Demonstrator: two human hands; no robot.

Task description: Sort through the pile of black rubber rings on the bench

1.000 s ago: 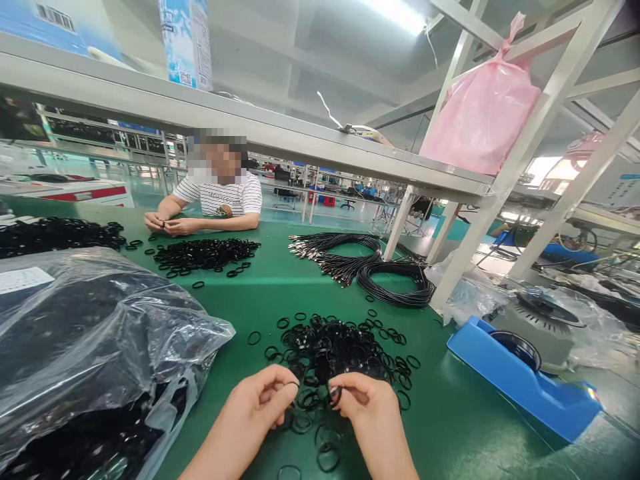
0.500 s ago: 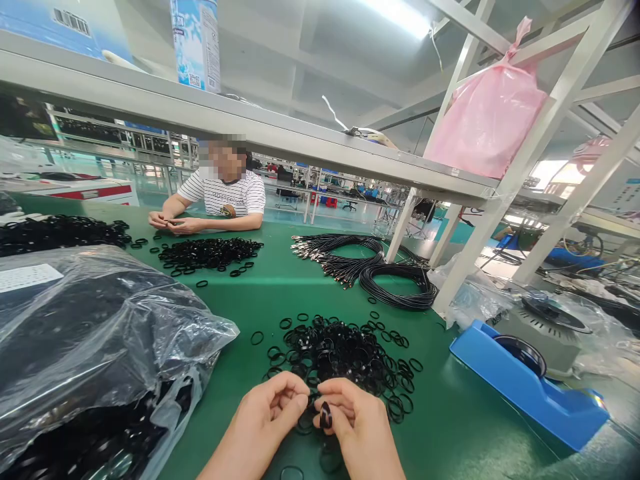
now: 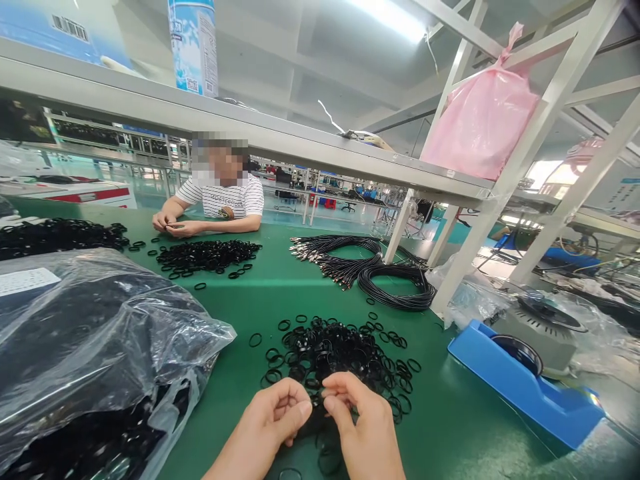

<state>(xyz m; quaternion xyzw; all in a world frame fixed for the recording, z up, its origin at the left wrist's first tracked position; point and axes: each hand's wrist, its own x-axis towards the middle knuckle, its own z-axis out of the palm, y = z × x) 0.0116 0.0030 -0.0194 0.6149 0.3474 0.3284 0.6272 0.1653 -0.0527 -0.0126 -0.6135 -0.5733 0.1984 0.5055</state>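
A loose pile of thin black rings (image 3: 345,347) lies on the green tabletop just beyond my hands. At the near edge of that pile is my left hand (image 3: 277,420), its thumb and index finger pinched together. Whatever that pinch holds, if anything, is hidden. Close beside it on the right, my right hand (image 3: 367,420) has its thumb and index fingertips a little apart, with no ring visible between them. Below and between the hands, a few black rings (image 3: 330,459) lie nearer to me, partly blurred.
On the left bulges a clear plastic bag (image 3: 125,313) of black pieces. A blue tape dispenser (image 3: 530,393) stands right, coiled black cables (image 3: 397,287) farther back. A person (image 3: 220,200) sits opposite, hands by another ring pile (image 3: 207,257). A shelf (image 3: 280,140) crosses above.
The black ring that showed at my right thumb is no longer visible there. My right thumb and index finger have parted slightly. The view has shifted a little.
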